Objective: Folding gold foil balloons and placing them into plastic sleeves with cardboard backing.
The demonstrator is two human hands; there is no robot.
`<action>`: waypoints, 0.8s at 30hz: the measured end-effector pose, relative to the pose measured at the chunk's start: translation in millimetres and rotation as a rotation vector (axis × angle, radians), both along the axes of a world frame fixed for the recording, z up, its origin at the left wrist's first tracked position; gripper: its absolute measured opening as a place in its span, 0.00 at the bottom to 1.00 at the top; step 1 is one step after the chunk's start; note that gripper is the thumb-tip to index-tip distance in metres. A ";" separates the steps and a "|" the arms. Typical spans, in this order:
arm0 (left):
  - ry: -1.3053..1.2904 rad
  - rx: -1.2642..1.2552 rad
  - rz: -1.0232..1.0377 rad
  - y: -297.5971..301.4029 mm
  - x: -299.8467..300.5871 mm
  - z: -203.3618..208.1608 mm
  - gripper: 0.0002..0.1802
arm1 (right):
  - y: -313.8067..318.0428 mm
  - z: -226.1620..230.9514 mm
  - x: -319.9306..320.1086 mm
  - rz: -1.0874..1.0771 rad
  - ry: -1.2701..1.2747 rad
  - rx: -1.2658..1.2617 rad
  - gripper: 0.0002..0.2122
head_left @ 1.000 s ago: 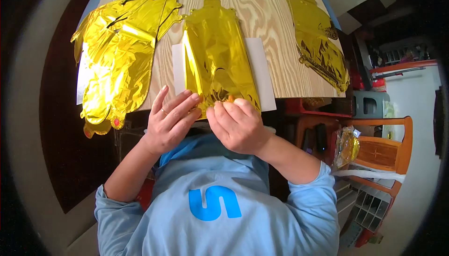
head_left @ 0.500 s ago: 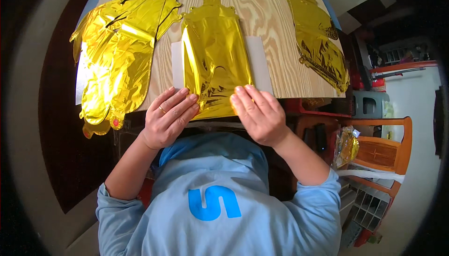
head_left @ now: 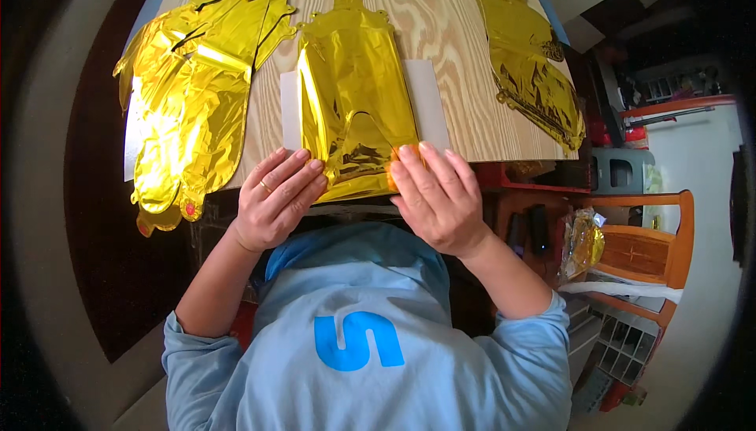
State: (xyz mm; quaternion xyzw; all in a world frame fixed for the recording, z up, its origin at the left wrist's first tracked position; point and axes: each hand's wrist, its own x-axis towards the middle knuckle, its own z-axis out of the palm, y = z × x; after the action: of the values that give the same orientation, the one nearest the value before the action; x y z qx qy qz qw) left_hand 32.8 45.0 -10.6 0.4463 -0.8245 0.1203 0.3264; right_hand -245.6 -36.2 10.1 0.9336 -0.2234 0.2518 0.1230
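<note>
A flat gold foil balloon [head_left: 358, 77] lies lengthwise in front of me on a white sheet [head_left: 431, 104], its rounded neck pointing away. Its near end reaches the table edge, creased and shiny. My left hand [head_left: 281, 195], with a ring on one finger, has its fingertips pressed together on the near left corner; the thumb is hidden. At the near right corner my right hand [head_left: 442, 199] grips the foil, fingers on top and thumb lower down. A small orange patch [head_left: 394, 173] shows under the right fingertips; what it is I cannot make out.
More gold foil balloons [head_left: 189, 116] lie piled at the left, hanging over the table edge. Others [head_left: 524, 61] lie along the right side of the wooden table [head_left: 449, 29]. A wooden chair [head_left: 638, 250] with a plastic-wrapped gold bundle [head_left: 581, 246] stands to the right.
The view has shifted slightly, so the table items sit a little further left. My right hand has moved slightly away from the left one, and its thumb now shows. The balloon remains in place.
</note>
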 end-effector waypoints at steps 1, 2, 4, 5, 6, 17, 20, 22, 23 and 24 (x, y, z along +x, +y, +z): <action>0.000 0.003 0.001 0.3 0.0 0.1 0.14 | -2.9 -3.2 3.1 0.022 0.009 -0.031 0.15; 0.004 0.004 -0.001 0.4 -0.8 0.5 0.14 | -6.6 -4.2 4.6 0.051 0.018 -0.032 0.15; 0.008 0.003 0.006 1.2 -0.8 3.2 0.14 | -12.0 -3.6 7.7 0.089 0.005 -0.023 0.15; 0.016 0.018 0.005 1.4 -0.6 5.3 0.14 | -13.7 -2.9 8.6 0.108 -0.002 -0.018 0.15; 0.027 0.029 0.004 0.7 -0.8 8.7 0.14 | -15.3 -0.6 8.7 0.116 0.001 -0.023 0.15; -0.320 -0.402 -0.035 -90.1 51.2 170.1 0.12 | -97.1 155.1 40.5 0.169 -0.071 -0.420 0.12; -0.391 -0.600 -0.052 -101.8 51.2 212.6 0.14 | -107.7 174.2 40.7 0.131 -0.143 -0.590 0.12; -0.451 -0.523 -0.083 -92.8 48.0 199.3 0.12 | -100.8 165.1 37.6 0.071 -0.093 -0.588 0.11; -0.438 -0.480 -0.114 -90.6 46.1 176.2 0.11 | -98.5 142.6 37.3 0.099 -0.070 -0.529 0.12; -0.407 -0.412 -0.140 -89.7 43.8 147.7 0.11 | -96.1 115.1 33.4 0.114 -0.039 -0.471 0.12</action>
State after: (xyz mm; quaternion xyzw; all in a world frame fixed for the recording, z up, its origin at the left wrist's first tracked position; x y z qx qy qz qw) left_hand 76.6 -44.7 137.1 0.2793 -0.8601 0.3493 0.2455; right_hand -212.2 -132.4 125.2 0.8852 -0.1078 0.3213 0.3187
